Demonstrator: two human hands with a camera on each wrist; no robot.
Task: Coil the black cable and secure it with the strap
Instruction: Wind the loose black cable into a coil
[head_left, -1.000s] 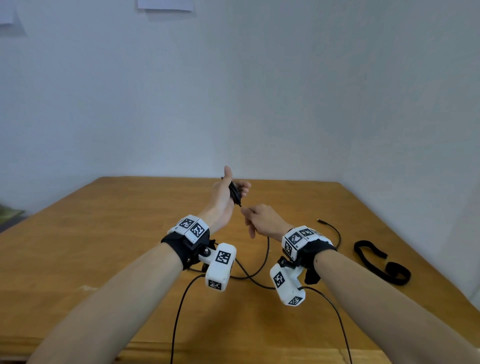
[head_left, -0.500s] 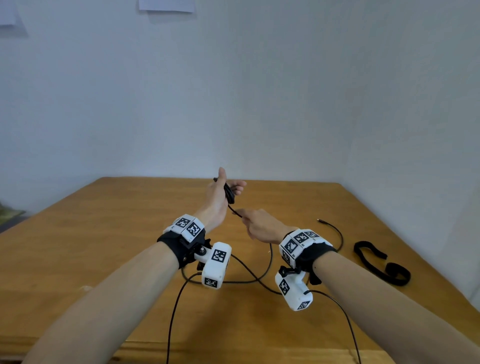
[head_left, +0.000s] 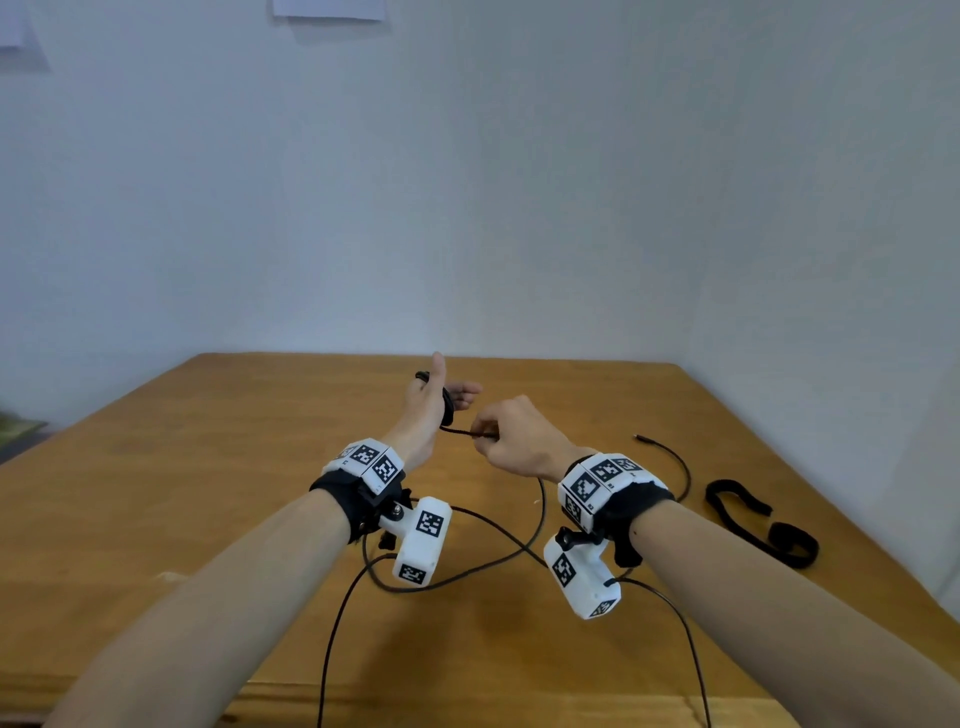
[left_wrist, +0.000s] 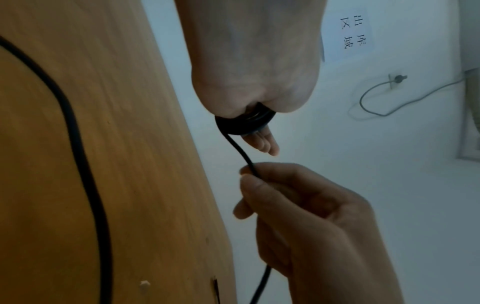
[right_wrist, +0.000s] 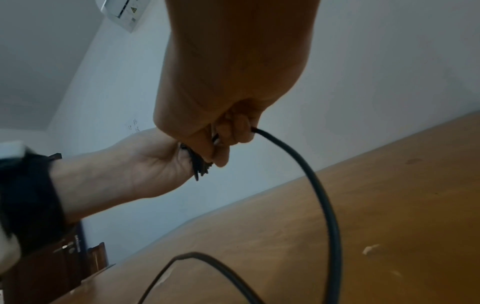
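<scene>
My left hand (head_left: 434, 402) is raised above the wooden table (head_left: 208, 467), thumb pointing up. Several turns of the black cable (head_left: 448, 410) are wound round it, between thumb and loosely bent fingers. In the left wrist view the coil (left_wrist: 244, 121) sits at the base of the fingers. My right hand (head_left: 514, 436) is just to the right and pinches the cable (left_wrist: 250, 166) a short way from the coil. The slack cable (head_left: 519, 551) loops over the table, and its plug end (head_left: 641, 439) lies at the right. The black strap (head_left: 763, 519) lies flat further right.
White walls close the table's far and right sides, and the strap lies near the right edge. Two thin black leads (head_left: 332, 649) run from the wrist cameras over the front edge. Bare wood shows to the left and front.
My right hand has risen slightly and drawn closer to the left hand, so the cable between them now runs nearly level. The left hand drifted a little left. The slack loop on the table shifted.
</scene>
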